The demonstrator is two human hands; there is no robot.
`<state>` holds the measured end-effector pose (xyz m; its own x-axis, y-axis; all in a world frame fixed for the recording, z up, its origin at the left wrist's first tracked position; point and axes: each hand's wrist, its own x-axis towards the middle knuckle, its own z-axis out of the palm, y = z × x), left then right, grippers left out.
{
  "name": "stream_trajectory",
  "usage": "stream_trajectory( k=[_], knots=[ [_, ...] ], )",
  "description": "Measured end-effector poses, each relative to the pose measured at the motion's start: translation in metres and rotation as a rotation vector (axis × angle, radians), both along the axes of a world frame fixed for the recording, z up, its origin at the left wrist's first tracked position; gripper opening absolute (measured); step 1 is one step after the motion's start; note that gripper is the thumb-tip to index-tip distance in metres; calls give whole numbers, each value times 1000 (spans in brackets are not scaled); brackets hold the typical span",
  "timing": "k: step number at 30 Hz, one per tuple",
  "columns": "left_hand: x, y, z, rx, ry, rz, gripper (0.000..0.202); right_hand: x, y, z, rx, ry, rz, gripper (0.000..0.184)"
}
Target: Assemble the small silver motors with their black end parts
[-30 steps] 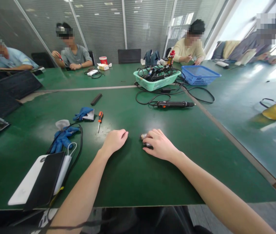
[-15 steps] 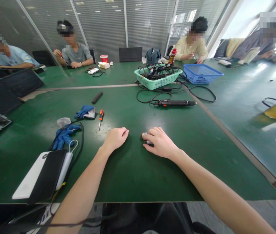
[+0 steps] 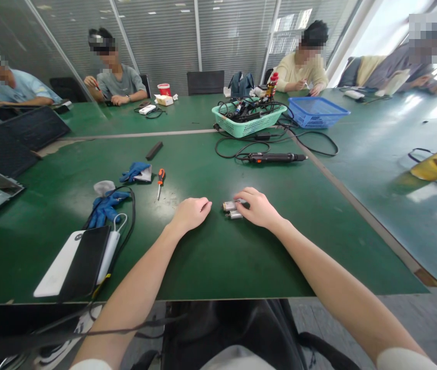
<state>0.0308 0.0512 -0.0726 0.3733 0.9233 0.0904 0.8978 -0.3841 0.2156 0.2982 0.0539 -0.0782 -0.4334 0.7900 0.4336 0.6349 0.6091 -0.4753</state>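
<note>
My right hand (image 3: 257,207) rests on the green table (image 3: 211,257) with its fingers curled over small silver metal cylinders (image 3: 232,210); two of them stick out to its left. My left hand (image 3: 190,213) lies a little to the left of them as a loose fist, knuckles up, holding nothing I can see.
An orange-handled screwdriver (image 3: 159,181), blue gloves (image 3: 106,208), a second glove (image 3: 135,172) and a white power bank under a black phone (image 3: 83,262) lie left. A black electric screwdriver (image 3: 274,158) with its cord, a green basket (image 3: 247,123) and a blue basket (image 3: 313,112) sit farther back. Several people sit around the far tables.
My right hand has slid back off the cylinders, so more of them shows. My left hand has edged slightly right toward them. The camera has tipped down.
</note>
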Motion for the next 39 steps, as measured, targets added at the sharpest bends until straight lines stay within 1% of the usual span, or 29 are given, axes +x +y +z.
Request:
stream_trajectory(
  k=[3,7,11,15,19,24,28,34,39],
  knots=[
    [13,-9,0,2,-34,-19,43,0,-1,-3,-9,38,21,21],
    [23,-19,1,15,-95,-15,29,-1,-4,-6,-3,79,41,24],
    [23,-23,2,48,-130,17,24,-2,-5,-8,-11,81,77,25],
    [22,-24,1,64,-128,12,23,0,-4,-11,-20,87,80,25],
    [23,-24,1,61,-121,-10,23,1,-3,-11,-37,85,73,24],
    [25,-22,1,35,-116,5,24,-1,-3,-10,-51,68,79,23],
    [20,-19,1,52,-94,-4,25,-2,-1,-11,-76,47,60,24],
    [-3,-9,0,82,-67,56,23,-1,7,-13,-161,43,24,23],
    [-13,-2,-4,72,-95,90,22,1,11,-10,-142,39,49,21]
  ],
)
